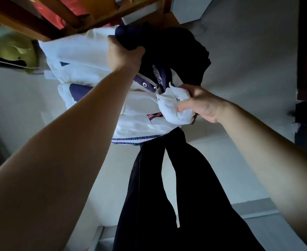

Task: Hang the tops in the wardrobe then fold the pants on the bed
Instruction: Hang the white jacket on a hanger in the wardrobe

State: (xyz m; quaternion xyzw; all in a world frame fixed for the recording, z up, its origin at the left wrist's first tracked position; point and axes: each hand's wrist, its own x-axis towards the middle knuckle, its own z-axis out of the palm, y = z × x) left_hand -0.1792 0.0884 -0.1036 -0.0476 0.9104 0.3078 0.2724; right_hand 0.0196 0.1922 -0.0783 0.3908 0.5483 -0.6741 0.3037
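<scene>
by wardrobe (40, 20): jacket (87, 57) btwn hands

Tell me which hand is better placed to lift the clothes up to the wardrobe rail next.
Left, probably. The left hand already grips the dark top just under the wooden frame; the right hand holds the white jacket lower down.

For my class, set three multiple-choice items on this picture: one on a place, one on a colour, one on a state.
1. Where is the left hand?
A. on dark cloth at the top of the bundle
B. on the floor
C. on the green item

2. What colour is the jacket?
A. red
B. white with navy trim
C. yellow

3. What is the right hand doing?
A. hanging open
B. pointing
C. gripping white fabric

Answers: 1 A, its fingers close on dark cloth; 2 B, white body, navy edging; 3 C, fabric bunches in its fist.
</scene>
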